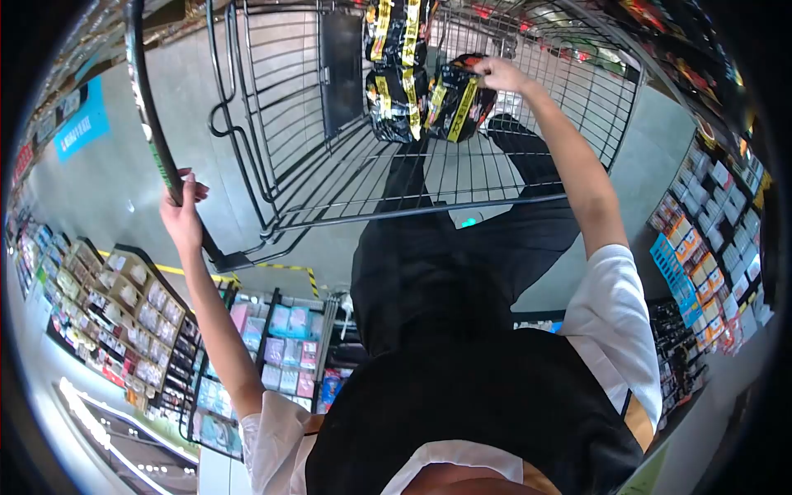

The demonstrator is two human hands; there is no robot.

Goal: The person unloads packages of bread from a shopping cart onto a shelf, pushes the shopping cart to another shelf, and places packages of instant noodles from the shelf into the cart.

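Observation:
My left hand (183,211) is closed around the dark handle bar (157,132) of a wire shopping cart (280,107). Inside the cart, my right hand (502,76) pinches the upper corner of a glossy black packet with yellow strips (458,103), which tilts slightly. Beside it, on the left, are two similar black packets, a nearer one (394,103) and a farther one (399,33), roughly in line. What the packets contain cannot be made out.
Shelves with small boxed goods (289,346) stand behind me on the left. Hanging packaged goods (701,247) fill a rack on the right. Yellow-and-black tape (289,268) marks the grey floor (190,91). My legs (462,239) are close against the cart.

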